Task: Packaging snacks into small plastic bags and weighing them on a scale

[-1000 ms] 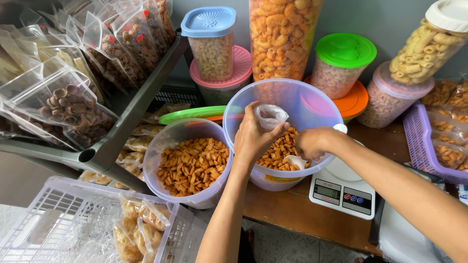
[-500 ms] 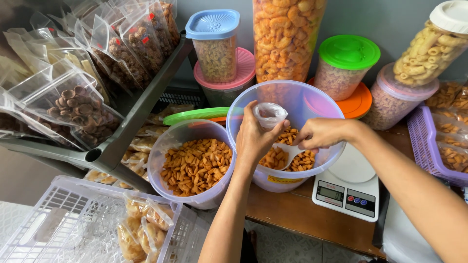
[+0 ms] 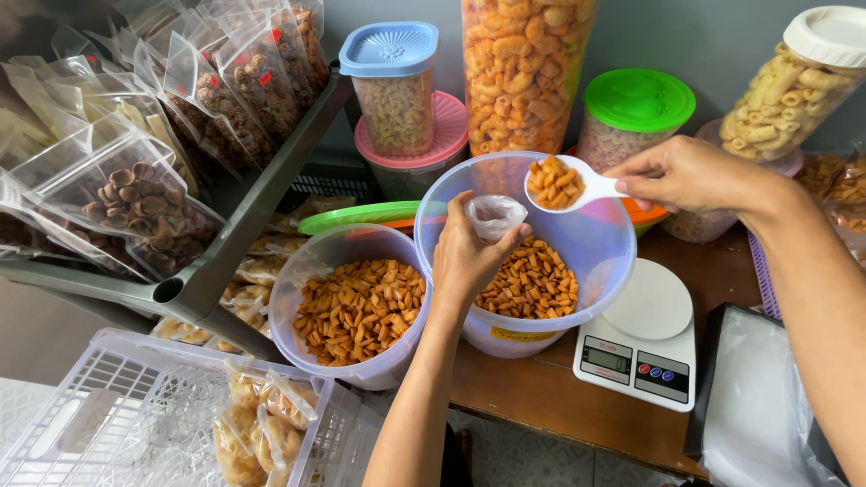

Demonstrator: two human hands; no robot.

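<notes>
— Where is the loaded white spoon point(image 3: 570, 186)?
— Pinched by its handle in the right hand point(image 3: 687, 173), fingers clamped tight, bowl heaped with orange snack pieces, held above the big clear tub point(image 3: 577, 298).
— And the small plastic bag point(image 3: 493, 215)?
— Gripped in the left hand point(image 3: 469, 257), fingers closed round its gathered neck, mouth open and facing up, over the same tub.
— How do the two lie?
— Spoon just up and to the right of the bag's mouth, near but apart; handle running out rightward, bowl pointing left toward the bag. Kitchen scale point(image 3: 640, 338) beside the tub, pan bare.
</notes>
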